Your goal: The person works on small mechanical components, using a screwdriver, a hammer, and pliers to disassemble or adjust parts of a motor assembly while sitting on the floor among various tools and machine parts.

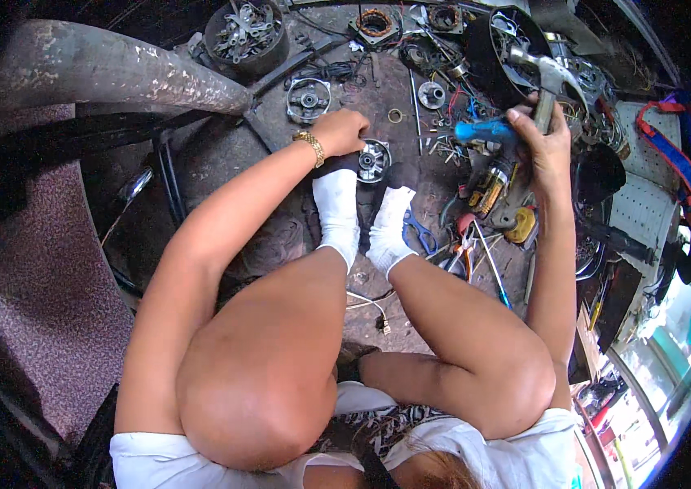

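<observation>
My right hand (543, 140) is raised at the right, closed around the handle of a claw hammer (556, 75), its metal head above my fingers. A blue handle (482, 131) reaches to the thumb side of this hand; I cannot tell whether it is held too. My left hand (341, 130), with a gold watch (310, 147) on the wrist, has its fingers curled down at the upper left edge of a round metal motor end cover (375, 161). The cover lies on the floor between the toes of my feet. The left fingertips are partly hidden.
Another motor end cover (308, 100) lies beyond my left hand. A bucket of metal scraps (246, 34) stands far left, beside a thick pipe (117, 69). A copper-wound stator (374, 24) sits at the back. Pliers (464, 248), blue scissors (420, 234) and a drill (492, 186) lie right.
</observation>
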Demonstrator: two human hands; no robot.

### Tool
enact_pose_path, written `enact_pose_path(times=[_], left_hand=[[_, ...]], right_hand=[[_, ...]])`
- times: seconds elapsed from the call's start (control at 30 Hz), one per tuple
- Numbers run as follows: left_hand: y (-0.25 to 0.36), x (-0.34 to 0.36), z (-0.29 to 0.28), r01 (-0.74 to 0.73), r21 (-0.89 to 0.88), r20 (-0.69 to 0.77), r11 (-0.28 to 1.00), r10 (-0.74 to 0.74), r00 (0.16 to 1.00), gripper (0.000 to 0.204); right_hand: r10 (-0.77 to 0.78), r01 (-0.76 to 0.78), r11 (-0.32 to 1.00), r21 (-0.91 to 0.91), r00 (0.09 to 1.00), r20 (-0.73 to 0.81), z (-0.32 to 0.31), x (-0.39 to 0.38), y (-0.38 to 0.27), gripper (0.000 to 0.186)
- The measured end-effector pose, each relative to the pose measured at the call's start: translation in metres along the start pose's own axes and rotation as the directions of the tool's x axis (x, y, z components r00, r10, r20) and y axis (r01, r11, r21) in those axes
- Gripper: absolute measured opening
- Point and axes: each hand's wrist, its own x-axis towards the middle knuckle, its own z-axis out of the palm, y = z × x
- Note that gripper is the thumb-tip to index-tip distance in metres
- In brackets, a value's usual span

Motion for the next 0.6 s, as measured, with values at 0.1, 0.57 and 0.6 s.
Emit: enact_pose_path(times=[0.1, 0.57, 0.6], left_hand=[[0.000, 0.001, -0.003, 0.080, -0.041, 0.074, 0.996, -0.077, 0.994, 0.029], [0.010, -0.002, -0.025, -0.332, -0.615, -0.205, 0.716, 0.262, 0.943, 0.045], [0.015, -0.002, -0.028, -0.353, -0.617, -0.193, 0.704, 0.299, 0.935, 0.046]], right_hand=[[-0.054, 0.054, 0.999, 0.001, 0.996, 0.078, 0.011, -0.007, -0.002, 0.045], [-0.187, 0.225, 0.962, -0.155, 0.956, 0.226, 0.048, -0.020, 0.006, 0.043], [-0.194, 0.233, 0.960, -0.155, 0.954, 0.230, 0.050, -0.020, 0.007, 0.044]])
